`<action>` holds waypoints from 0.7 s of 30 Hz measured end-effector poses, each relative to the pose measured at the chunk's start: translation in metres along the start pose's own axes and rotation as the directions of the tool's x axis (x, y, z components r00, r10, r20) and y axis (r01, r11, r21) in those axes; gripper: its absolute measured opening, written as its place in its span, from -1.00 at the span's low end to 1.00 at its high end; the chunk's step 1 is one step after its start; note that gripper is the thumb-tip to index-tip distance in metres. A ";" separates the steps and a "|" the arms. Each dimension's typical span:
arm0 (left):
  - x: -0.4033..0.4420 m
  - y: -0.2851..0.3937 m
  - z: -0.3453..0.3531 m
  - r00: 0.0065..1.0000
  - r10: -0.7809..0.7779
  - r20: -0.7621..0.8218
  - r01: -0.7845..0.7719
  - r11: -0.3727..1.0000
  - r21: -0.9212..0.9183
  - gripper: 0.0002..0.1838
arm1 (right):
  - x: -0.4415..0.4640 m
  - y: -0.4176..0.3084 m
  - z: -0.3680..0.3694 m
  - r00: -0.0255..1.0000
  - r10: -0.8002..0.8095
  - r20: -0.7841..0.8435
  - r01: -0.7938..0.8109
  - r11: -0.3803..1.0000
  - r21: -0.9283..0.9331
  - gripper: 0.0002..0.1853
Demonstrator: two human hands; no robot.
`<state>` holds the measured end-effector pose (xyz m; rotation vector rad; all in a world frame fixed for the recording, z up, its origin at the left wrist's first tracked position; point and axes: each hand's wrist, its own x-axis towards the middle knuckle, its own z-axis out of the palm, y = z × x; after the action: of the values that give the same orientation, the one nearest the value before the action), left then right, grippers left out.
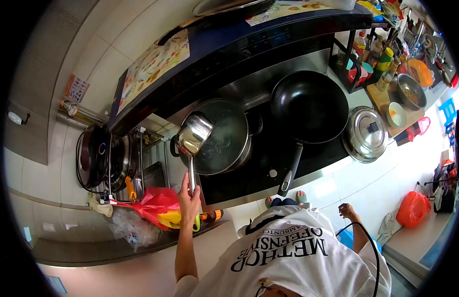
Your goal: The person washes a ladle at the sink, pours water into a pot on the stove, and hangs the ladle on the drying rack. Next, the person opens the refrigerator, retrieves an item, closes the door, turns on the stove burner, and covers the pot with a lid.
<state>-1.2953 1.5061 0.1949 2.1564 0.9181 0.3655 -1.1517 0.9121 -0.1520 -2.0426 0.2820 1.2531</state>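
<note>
My left hand [190, 200] is closed around the handle of a shiny metal ladle [196, 133] with a deep, pot-like bowl. The bowl is tilted over the left side of a large dark pot [221, 148] on the cooktop. Clear, bubbling liquid shows inside the pot, with some steam. Away from the stove, my right hand [347, 212] hangs low beside my body. Its fingers are curled in and nothing shows in them.
A black wok [309, 106] sits on the right of the cooktop [259, 173], its handle pointing towards me. Right of it lies a metal lid [366, 133]. Bottles [384, 62] and bowls [411, 91] stand farther right. A red plastic bag [153, 203] is at the left.
</note>
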 end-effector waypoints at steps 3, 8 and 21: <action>-0.008 0.007 0.001 0.971 0.231 -0.059 -0.219 0.962 0.161 -0.43 | 0.016 0.016 -0.001 0.999 -0.028 0.037 0.027 0.999 0.017 -0.81; -0.023 0.034 0.008 0.830 0.540 -0.137 -0.464 0.806 0.368 -0.50 | 0.027 0.025 -0.006 0.998 -0.030 0.062 0.030 1.000 -0.004 -0.81; -0.040 0.033 0.029 0.982 0.150 -0.117 -0.144 0.988 0.058 -0.49 | 0.052 0.049 -0.041 0.994 0.025 0.107 -0.009 0.990 -0.142 -0.73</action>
<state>-1.2923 1.4465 0.2008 2.2751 0.8433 0.5574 -1.1230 0.8581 -0.2068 -2.0848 0.1642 1.4246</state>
